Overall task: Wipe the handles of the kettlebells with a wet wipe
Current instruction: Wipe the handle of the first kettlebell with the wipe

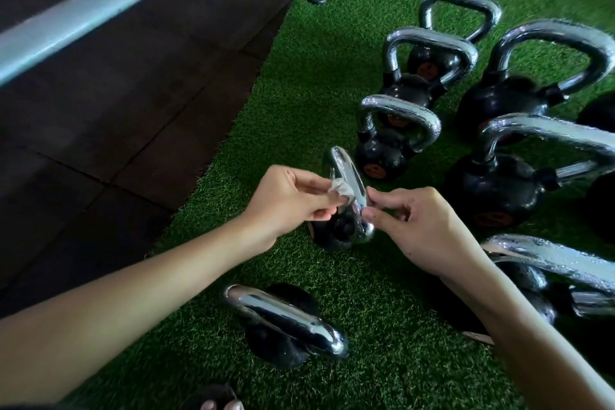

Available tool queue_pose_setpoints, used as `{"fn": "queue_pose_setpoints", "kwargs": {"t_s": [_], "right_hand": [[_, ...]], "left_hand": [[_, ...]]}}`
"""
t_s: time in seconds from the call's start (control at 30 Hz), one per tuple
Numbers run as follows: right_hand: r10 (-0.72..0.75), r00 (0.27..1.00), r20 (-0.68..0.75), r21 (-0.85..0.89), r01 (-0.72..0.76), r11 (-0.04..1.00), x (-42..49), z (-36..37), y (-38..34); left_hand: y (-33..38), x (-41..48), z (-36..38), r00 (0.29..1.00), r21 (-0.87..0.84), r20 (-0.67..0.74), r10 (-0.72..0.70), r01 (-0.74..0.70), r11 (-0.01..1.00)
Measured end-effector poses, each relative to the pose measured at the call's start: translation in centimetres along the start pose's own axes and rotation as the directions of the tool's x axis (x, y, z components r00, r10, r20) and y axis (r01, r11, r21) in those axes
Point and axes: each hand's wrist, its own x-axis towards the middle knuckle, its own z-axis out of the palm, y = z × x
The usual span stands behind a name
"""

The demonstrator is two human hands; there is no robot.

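A black kettlebell with a shiny chrome grip stands nearest, on green turf. Beyond it, the left hand pinches a crumpled white wipe against the glossy chrome handle of a second kettlebell. The right hand pinches that handle's near end. More kettlebells stand farther back.

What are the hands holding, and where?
The left hand pinches a crumpled wet wipe against the small kettlebell's handle. The right hand pinches that handle near its lower end.
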Motion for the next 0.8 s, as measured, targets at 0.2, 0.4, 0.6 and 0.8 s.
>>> {"fn": "queue_pose_setpoints", "kwargs": {"t_s": [0.2,0.4,0.6,0.8], "right_hand": [[0.06,0.996,0.064,0.067,-0.065,0.996,0.2,-0.9,-0.5],[0.104,0.993,0.059,0.12,-0.11,0.987,0.0,-1.1,0.2],[0.117,0.993,0.026,0.147,-0.119,0.982,-0.1,-0.9,0.3],[0.104,0.995,-0.002,0.054,-0.104,0.993,-0.6,-0.8,-0.6]], "left_hand": [[0.5,0.6,-0.6,0.999,0.025,-0.029,0.017,-0.016,1.0],[-1.4,-1.4,0.8,0.982,0.247,0.153,0.115,-0.151,0.957],[-1.7,-1.1,0.8,0.943,0.387,0.272,0.191,-0.29,0.875],[-1.6,-0.1,0.7,0.865,0.697,0.432,0.256,-0.5,0.514]]}}
